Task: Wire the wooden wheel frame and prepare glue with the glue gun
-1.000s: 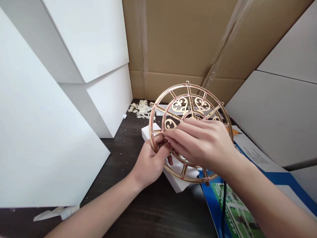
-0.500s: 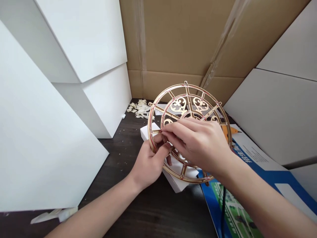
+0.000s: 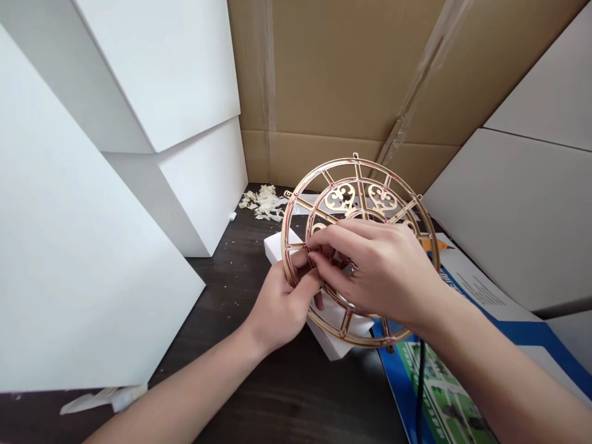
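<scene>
A round golden openwork wheel frame (image 3: 356, 161) with spokes, rings and heart-shaped scrolls is held tilted over the table. Reddish lines run along its rings. My left hand (image 3: 289, 302) grips its lower left part, thumb in front and fingers behind. In front of the frame, my right hand (image 3: 377, 265) pinches thumb and fingers together at the left of the inner ring. Whatever lies between those fingertips is too small to make out. My right hand covers much of the frame's middle.
A white box (image 3: 340, 351) lies beneath the frame on the dark table (image 3: 259, 394). Peeled scraps (image 3: 266, 202) lie at the back. To the right are a blue printed sheet (image 3: 398, 394), a black cable (image 3: 420, 394) and an orange pointed thing (image 3: 441, 245). White boxes (image 3: 198, 179) and cardboard (image 3: 333, 68) surround everything.
The frame and both hands sit slightly further right in the picture, and the view has shifted a little too. My right fingertips have moved slightly down at the inner ring.
</scene>
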### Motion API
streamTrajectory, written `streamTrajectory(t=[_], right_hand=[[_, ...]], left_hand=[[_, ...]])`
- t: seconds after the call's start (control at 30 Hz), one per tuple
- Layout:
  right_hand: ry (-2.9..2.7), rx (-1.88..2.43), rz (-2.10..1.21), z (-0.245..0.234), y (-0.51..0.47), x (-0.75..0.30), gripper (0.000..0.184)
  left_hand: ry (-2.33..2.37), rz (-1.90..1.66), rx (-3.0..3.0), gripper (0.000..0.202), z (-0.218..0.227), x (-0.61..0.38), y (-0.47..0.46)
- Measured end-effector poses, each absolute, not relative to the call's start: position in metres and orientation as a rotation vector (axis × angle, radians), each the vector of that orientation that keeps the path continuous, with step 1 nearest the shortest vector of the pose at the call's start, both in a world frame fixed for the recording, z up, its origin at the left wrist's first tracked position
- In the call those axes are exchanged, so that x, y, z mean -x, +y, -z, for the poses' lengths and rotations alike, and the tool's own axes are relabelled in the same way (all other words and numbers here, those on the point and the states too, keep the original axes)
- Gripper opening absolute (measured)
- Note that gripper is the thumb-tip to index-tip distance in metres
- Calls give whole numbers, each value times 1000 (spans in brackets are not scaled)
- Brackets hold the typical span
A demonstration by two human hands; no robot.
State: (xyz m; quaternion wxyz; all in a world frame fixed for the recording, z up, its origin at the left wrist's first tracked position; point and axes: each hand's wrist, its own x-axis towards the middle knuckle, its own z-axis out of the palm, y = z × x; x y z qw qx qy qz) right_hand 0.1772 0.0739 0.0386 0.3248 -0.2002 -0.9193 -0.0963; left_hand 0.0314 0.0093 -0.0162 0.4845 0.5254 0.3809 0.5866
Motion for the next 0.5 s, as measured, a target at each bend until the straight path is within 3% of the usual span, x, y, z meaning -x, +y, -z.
streamTrajectory(t=[0.5], right_hand=[[-2320, 555, 315, -33, 77, -174, 17]], left_hand=[[935, -1426, -1304, 22, 16, -33, 9]])
